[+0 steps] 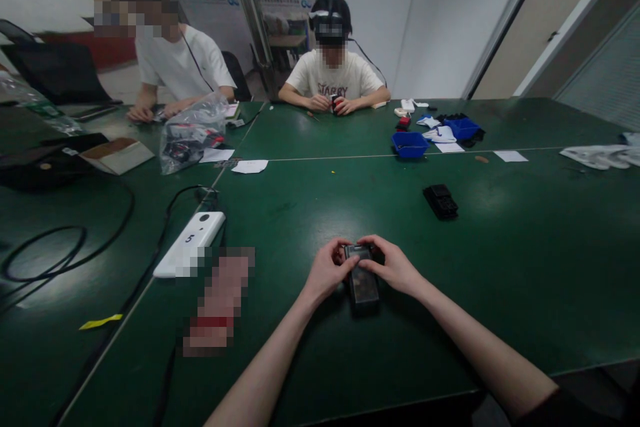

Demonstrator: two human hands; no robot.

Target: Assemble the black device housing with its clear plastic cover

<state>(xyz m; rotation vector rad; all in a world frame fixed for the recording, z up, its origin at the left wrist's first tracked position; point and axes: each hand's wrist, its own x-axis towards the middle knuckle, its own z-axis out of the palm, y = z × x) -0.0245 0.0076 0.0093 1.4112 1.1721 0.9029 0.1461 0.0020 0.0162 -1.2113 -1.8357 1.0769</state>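
Observation:
Both hands grip a black, boxy handheld device [364, 290] whose exact kind I cannot make out. It lies on or just above the green table, its lower end pointing towards me. My left hand [330, 270] closes on its upper left side, thumb across the front face. From the right, my right hand [395, 265] holds the upper edge, its thumb also on the face. The two thumbs nearly meet. Fingertips behind the device are partly hidden. Farther off to the right lies a second black device [441, 201], apart from both hands.
A white power strip [193, 243] marked 5 and a blurred pinkish object [220, 300] lie to the left, among black cables [133, 287]. Beyond are a clear plastic bag [193, 137], an open box [117, 157] and a blue tray [409, 145]. Two people sit across the table [310, 207].

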